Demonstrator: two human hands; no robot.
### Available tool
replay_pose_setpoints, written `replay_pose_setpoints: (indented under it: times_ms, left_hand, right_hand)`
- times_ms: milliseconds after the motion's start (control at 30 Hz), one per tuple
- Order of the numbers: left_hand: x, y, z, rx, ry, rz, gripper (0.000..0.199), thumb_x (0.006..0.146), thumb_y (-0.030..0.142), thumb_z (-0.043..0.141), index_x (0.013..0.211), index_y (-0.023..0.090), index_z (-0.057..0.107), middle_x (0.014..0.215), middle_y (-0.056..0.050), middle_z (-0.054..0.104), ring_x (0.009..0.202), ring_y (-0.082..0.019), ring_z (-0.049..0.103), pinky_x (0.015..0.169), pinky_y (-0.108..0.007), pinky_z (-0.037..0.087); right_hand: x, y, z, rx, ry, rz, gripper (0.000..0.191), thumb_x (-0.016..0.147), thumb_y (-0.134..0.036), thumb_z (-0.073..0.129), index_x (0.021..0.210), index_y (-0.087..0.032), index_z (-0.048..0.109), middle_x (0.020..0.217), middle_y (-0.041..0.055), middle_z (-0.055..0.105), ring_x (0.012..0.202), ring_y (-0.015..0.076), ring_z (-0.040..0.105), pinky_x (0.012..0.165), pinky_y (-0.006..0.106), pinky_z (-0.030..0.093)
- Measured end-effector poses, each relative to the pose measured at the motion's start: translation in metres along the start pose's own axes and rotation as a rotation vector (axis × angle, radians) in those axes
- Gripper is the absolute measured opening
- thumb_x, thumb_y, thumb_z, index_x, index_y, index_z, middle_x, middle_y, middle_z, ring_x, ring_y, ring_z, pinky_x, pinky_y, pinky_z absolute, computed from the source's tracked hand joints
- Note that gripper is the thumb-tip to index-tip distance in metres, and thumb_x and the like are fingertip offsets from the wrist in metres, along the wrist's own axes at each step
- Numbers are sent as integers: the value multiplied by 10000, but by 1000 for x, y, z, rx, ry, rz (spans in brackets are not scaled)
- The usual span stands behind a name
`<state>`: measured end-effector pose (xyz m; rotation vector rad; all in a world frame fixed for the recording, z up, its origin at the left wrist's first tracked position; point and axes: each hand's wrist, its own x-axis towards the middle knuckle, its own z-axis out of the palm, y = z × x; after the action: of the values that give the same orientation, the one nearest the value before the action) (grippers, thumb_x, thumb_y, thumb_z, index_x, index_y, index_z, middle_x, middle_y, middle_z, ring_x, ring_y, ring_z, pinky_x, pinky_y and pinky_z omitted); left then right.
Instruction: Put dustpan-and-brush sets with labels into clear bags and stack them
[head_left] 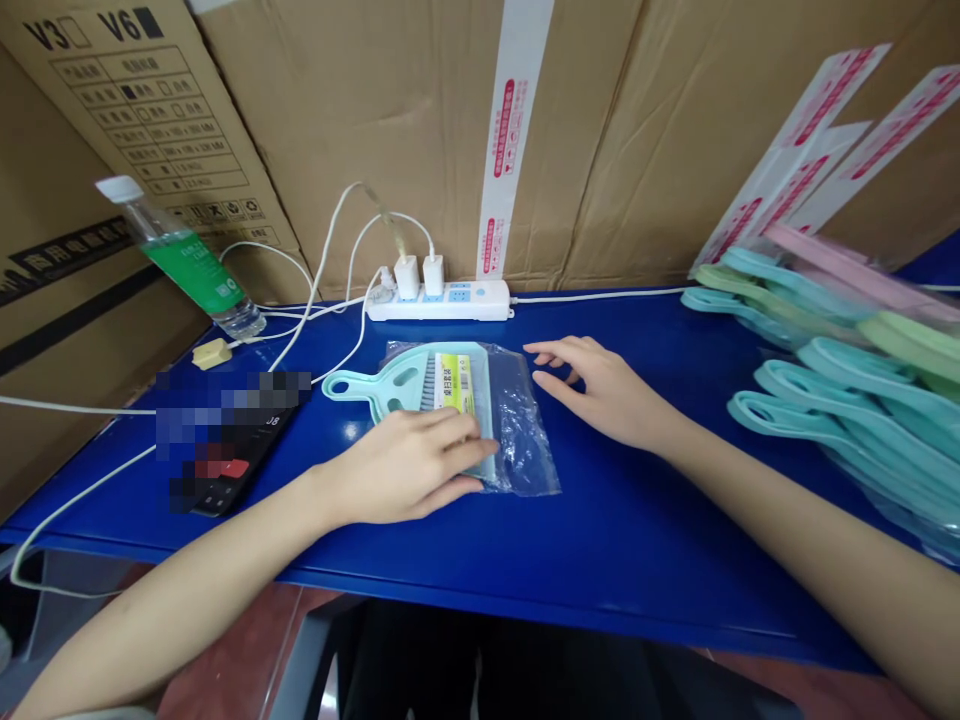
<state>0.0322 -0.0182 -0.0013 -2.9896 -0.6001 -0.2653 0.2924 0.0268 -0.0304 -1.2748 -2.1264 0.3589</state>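
The left hand (409,465) lies flat, fingers together, pinning the bagged teal dustpan set (442,400) mid-table on the blue table (615,540). The right hand (600,395) rests just right of the bag, fingers loosely spread, holding nothing, steadying its edge.

- The left hand (409,462) is bare, without glove, ring or watch.
- The right hand (600,390) is bare too, with short, plain nails.
- Both forearms are uncovered; no sleeve is visible.
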Motion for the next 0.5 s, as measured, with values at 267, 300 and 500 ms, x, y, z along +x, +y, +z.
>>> replay_pose_setpoints:
  times_ms: [267, 300, 500]
  left_hand:
    - [-1, -1, -1, -1, -30, 93, 276, 965, 117, 444, 1155, 160, 640, 969, -55, 669, 822, -177, 646, 667, -281, 513]
    - [-1, -1, -2, -14, -37, 91, 290, 956, 100, 447, 1158, 165, 644, 970, -52, 673, 824, -174, 643, 664, -277, 507]
    - [-1, -3, -8, -234, -70, 125, 352, 906, 17, 458, 1104, 188, 694, 985, -32, 702, 856, -158, 628, 715, -260, 491]
  right_hand:
    - [0, 1, 4, -36, -58, -89, 335, 885, -336, 492, 1135, -260, 700, 1110, 92, 716, 955, 287, 603, 684, 441, 509]
    - [-1, 1, 3, -45, -58, -94, 336, 885, -336, 491, 1134, -252, 701, 1116, 98, 714, 965, 291, 600, 681, 440, 509]
    - [-1, 2, -2, -84, -20, -89, 377, 880, -355, 473, 1151, -207, 690, 1103, 127, 711, 991, 311, 594, 681, 453, 515]
